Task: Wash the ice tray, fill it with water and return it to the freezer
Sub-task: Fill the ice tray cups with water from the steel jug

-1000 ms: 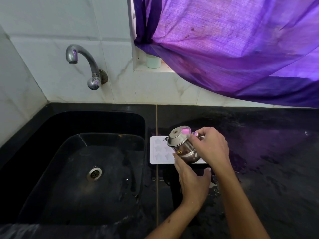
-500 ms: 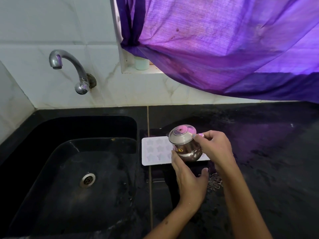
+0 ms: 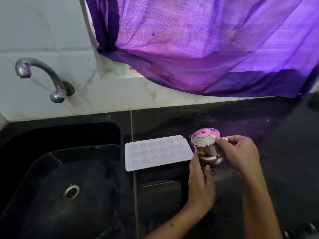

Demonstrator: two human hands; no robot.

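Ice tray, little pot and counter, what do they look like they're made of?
Ice tray: probably silicone or soft plastic, matte translucent white with moulded star-shaped cells. Pot: polished metal, likely steel, since it mirrors the purple light; the right hand holds it at the rim and the left hand steadies it. Counter: dark glossy stone, perhaps granite, speckled and reflective.

A home kitchen is indicated by a black sink (image 3: 57, 169), a wall tap (image 3: 43, 78), a dark stone counter (image 3: 259, 126) and tiled walls (image 3: 43, 31)
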